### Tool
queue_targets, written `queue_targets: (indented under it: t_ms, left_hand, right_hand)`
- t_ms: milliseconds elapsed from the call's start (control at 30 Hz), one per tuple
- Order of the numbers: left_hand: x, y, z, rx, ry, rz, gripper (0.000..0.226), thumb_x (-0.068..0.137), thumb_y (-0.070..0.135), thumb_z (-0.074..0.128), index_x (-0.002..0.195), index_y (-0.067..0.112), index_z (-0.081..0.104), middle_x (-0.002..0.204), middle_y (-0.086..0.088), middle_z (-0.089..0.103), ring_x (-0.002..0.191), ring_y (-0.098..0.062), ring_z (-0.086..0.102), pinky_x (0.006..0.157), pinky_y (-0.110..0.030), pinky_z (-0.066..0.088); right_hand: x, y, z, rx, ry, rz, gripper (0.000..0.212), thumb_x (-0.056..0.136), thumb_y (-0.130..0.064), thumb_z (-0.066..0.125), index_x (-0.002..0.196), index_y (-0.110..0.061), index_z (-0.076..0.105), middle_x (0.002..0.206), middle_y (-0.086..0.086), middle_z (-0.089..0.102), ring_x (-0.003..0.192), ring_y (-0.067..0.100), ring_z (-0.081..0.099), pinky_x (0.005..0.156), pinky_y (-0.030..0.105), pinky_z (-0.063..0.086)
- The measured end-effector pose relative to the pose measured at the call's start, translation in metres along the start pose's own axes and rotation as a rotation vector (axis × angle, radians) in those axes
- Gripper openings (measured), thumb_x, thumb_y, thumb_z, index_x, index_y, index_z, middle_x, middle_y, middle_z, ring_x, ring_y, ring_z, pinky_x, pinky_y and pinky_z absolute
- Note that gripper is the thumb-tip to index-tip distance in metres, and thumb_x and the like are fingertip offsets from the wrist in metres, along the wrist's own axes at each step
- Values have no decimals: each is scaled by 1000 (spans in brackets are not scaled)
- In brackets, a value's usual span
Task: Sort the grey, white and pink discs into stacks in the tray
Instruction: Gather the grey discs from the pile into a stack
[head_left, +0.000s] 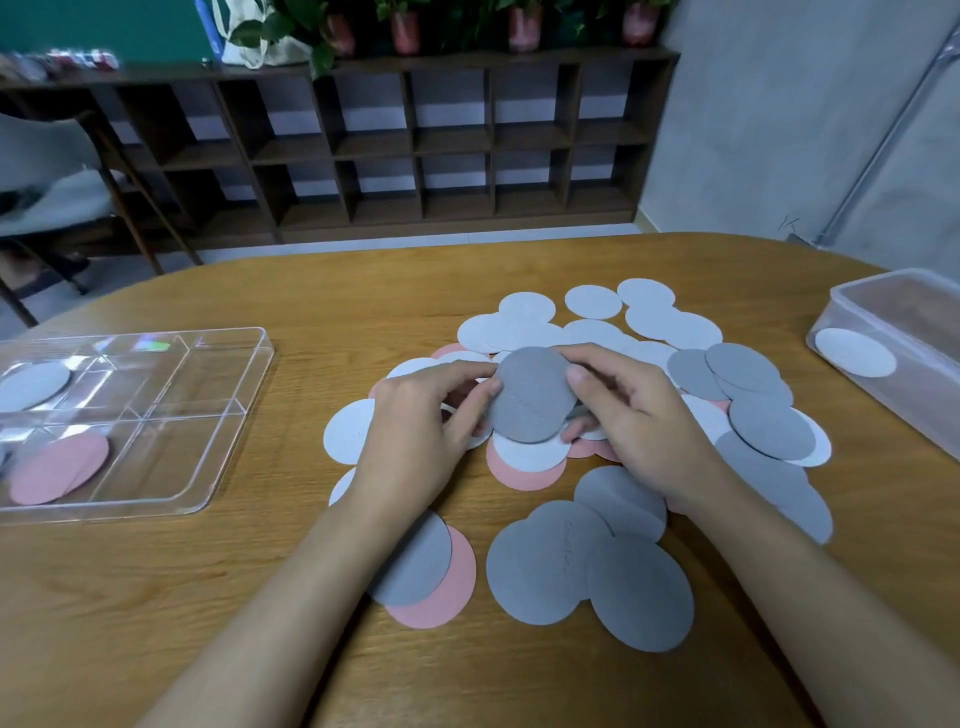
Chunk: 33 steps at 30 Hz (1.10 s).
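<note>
A loose pile of grey, white and pink discs (639, 322) covers the middle of the wooden table. Both hands hold one grey disc (530, 400) just above the pile. My left hand (421, 426) pinches its left edge and my right hand (628, 410) grips its right edge, with more discs seemingly under the fingers. The clear divided tray (208, 467) lies at the left. It holds a pink stack (57, 470) in a near compartment and a white stack (31, 384) in a far one.
A clear plastic box (883, 332) at the right edge holds a white disc (854, 352). Several grey discs (587, 566) and a pink one (447, 592) lie near the front between my forearms. A dark shelf unit (415, 145) and a chair (62, 192) stand beyond the table.
</note>
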<state>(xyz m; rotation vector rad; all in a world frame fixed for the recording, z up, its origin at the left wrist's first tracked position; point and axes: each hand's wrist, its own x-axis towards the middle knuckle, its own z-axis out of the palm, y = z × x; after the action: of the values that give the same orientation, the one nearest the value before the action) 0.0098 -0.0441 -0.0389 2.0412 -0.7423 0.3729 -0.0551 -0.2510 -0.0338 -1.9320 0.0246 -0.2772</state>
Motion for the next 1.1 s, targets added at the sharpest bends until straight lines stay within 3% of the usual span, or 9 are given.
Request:
queue_targets:
  t_ms: [167, 300, 433, 500, 633, 733, 833, 967, 1100]
  left_hand:
    - [-1, 2, 0, -29, -2, -66, 5, 94, 20, 77, 93, 17, 80, 65, 7, 74, 61, -5, 71, 65, -20, 55]
    - [-3, 4, -1, 96, -91, -64, 20, 89, 45, 79, 82, 27, 74, 63, 14, 66, 61, -7, 63, 59, -27, 49]
    - [-6, 9, 2, 134, -117, -126, 35, 81, 61, 75, 69, 29, 68, 56, 12, 61, 57, -8, 60, 59, -38, 54]
    - [-7, 11, 1, 109, -217, -118, 39, 78, 63, 77, 66, 29, 66, 58, 12, 63, 58, -7, 59, 59, -37, 54]
    - [-11, 18, 1, 27, -592, 12, 40, 67, 60, 91, 94, 33, 77, 87, 14, 64, 83, -9, 60, 70, -26, 48]
    - [-12, 17, 3, 24, -680, 61, 57, 61, 57, 94, 112, 36, 78, 99, 13, 58, 94, -12, 59, 77, -27, 48]
    - [-12, 17, 2, -39, -690, 60, 47, 64, 49, 96, 106, 36, 80, 100, 10, 59, 94, -13, 58, 78, -27, 47]
    - [-12, 19, 2, -63, -714, 41, 34, 69, 42, 95, 96, 34, 76, 95, 11, 61, 84, -11, 54, 73, -28, 45]
    - [-9, 17, 0, -173, -690, -93, 25, 79, 28, 92, 91, 26, 70, 75, 18, 64, 66, -6, 52, 64, -20, 44]
  right_hand:
    - [-5, -2, 1, -78, -45, -62, 24, 102, -23, 62, 124, -31, 69, 98, -13, 72, 84, 12, 72, 68, 31, 64]
    - [-4, 1, 0, -333, 1, -154, 27, 104, -25, 59, 130, -25, 66, 113, -12, 70, 104, 7, 65, 70, 17, 57]
    - [0, 3, -4, -420, 40, -168, 22, 104, -24, 57, 124, -25, 66, 111, -11, 69, 101, 8, 61, 76, 19, 50]
    - [0, 4, -7, -414, 62, -173, 20, 104, -21, 57, 121, -23, 67, 106, -11, 70, 96, 8, 60, 74, 18, 47]
    - [2, 6, -9, -425, 70, -185, 20, 104, -20, 56, 121, -21, 67, 105, -9, 70, 97, 11, 61, 73, 22, 48]
    - [2, 7, -8, -412, 64, -183, 22, 104, -22, 55, 123, -21, 66, 106, -6, 70, 100, 13, 62, 75, 25, 51]
    - [2, 7, -8, -293, 83, -139, 23, 103, -22, 55, 122, -22, 68, 109, -8, 70, 101, 12, 62, 80, 26, 53]
    - [4, 8, -8, -156, 111, -87, 23, 101, -17, 57, 119, -23, 70, 106, -7, 71, 96, 20, 63, 84, 47, 57]
    - [1, 7, -5, -139, 84, -78, 23, 99, -22, 57, 116, -26, 72, 100, -9, 71, 94, 20, 64, 81, 52, 58]
